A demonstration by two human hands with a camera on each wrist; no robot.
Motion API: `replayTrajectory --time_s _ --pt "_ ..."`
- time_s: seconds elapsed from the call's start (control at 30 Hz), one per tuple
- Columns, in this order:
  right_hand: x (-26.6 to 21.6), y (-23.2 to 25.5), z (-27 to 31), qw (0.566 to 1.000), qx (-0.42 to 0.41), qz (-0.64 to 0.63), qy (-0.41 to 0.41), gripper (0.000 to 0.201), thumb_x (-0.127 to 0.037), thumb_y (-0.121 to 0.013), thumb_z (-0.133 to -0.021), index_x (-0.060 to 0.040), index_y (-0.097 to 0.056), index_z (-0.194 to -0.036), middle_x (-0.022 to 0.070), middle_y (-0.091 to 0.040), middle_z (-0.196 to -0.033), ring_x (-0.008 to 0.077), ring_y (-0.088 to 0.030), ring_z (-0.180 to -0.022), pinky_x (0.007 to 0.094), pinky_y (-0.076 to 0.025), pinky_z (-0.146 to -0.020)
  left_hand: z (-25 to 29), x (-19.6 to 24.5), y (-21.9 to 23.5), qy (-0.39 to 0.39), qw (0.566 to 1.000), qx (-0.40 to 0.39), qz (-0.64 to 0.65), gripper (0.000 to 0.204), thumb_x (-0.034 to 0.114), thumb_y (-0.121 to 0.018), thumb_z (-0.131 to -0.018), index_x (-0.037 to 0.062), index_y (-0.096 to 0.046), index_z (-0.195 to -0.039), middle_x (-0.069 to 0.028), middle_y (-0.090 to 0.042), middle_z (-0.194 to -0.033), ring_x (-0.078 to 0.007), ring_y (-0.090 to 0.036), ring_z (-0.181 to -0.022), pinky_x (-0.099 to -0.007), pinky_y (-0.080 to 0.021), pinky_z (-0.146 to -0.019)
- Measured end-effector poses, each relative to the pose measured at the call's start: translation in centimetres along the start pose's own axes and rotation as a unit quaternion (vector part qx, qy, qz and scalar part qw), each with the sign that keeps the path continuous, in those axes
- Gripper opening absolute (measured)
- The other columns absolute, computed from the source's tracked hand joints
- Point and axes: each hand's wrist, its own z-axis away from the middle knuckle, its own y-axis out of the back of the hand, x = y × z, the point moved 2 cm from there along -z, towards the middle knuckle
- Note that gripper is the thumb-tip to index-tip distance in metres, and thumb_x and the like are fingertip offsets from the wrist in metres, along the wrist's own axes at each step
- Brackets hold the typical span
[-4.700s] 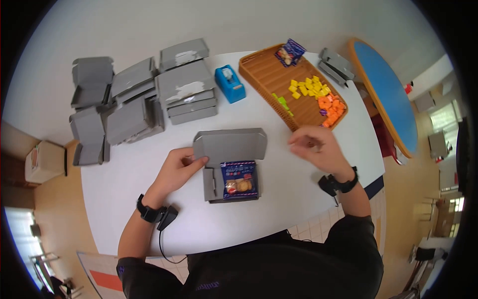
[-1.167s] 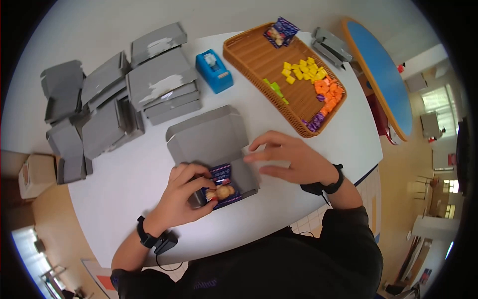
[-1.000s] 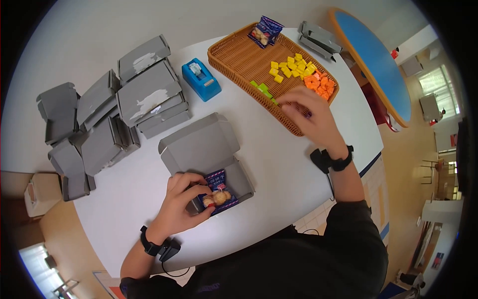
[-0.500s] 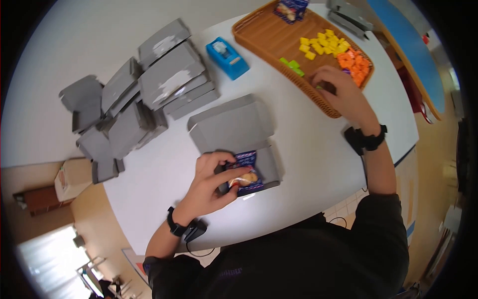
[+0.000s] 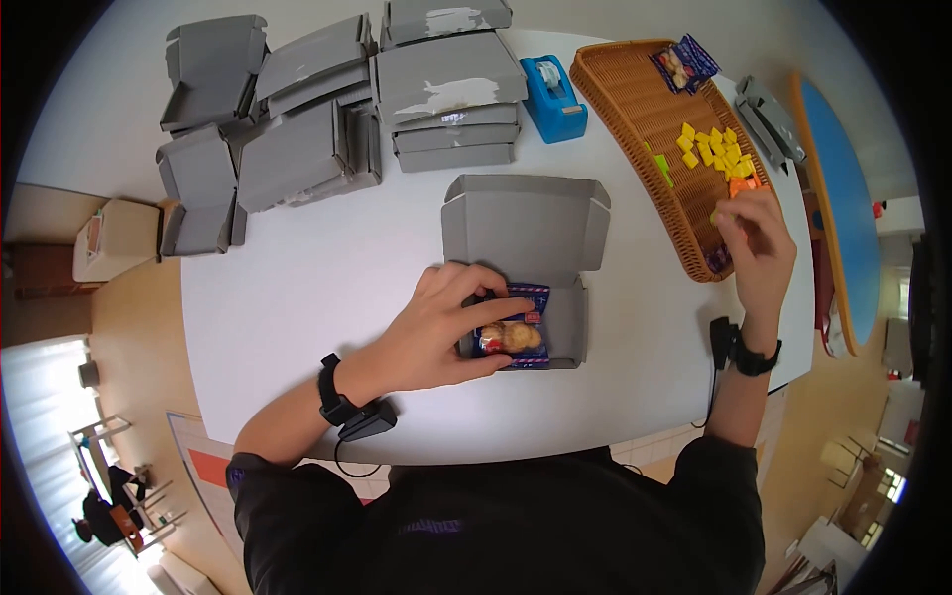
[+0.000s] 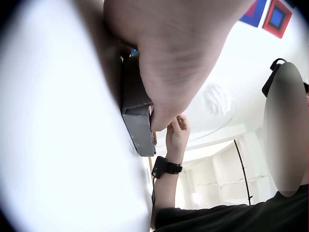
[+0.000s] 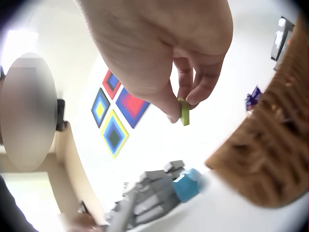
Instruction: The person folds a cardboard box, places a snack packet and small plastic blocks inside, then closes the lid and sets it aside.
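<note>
With packing apparently under way, a small lime-green piece [image 7: 184,114] was pinched by the right hand [image 5: 764,243] over a brown wicker basket [image 5: 635,139], a blue plastic snack packet [image 5: 518,339] being gripped by the half-curled left hand [image 5: 436,327] in an open grey cardboard box [image 5: 526,223], seemingly the next carry's destination.

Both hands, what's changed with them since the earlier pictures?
The right hand moved from beside the open box rightward to the basket and now pinches a green piece. The left hand let go of the lid and now holds the cookie packet, which stayed in the box. The lid stayed open.
</note>
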Motion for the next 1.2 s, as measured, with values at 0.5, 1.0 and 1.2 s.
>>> replayTrajectory --time_s 0.5,1.0,1.2 --pt "-6.8 -9.9 4.0 0.961 -0.257 -0.055 0.08 0.019 -0.004 -0.089 -0.085 -0.008 -0.084 -0.103 0.0025 -0.077 -0.117 0.0237 -0.066 -0.099 0.0348 -0.057 -0.086 -0.3 0.6 0.2 0.019 1.0 -0.01 -0.013 0.056 0.028 -0.092 -0.081 0.0209 -0.078 -0.135 -0.0037 -0.059 -0.128 -0.0274 -0.053 -0.119 -0.0411 -0.038 -0.104" --pt "-6.9 -9.8 5.1 0.936 -0.308 0.034 0.168 0.019 -0.023 -0.087 -0.091 -0.0112 -0.082 -0.104 0.0016 -0.06 -0.087 0.0234 -0.061 -0.08 0.0402 -0.05 -0.072 -0.2 0.3 0.1 0.027 0.999 -0.02 -0.009 0.056 0.032 -0.092 -0.082 0.0196 -0.079 -0.136 -0.006 -0.06 -0.13 -0.0279 -0.053 -0.12 -0.0416 -0.036 -0.107" --pt "-6.6 -9.3 4.5 0.949 -0.292 -0.01 0.118 0.025 -0.031 -0.09 -0.09 -0.012 -0.082 -0.103 0.005 -0.064 -0.081 0.0283 -0.064 -0.075 0.0423 -0.051 -0.072 -0.2 0.6 0.5 0.043 0.999 -0.027 -0.002 0.059 0.028 -0.092 -0.079 0.0173 -0.079 -0.135 -0.0073 -0.06 -0.13 -0.029 -0.054 -0.121 -0.0426 -0.039 -0.107"
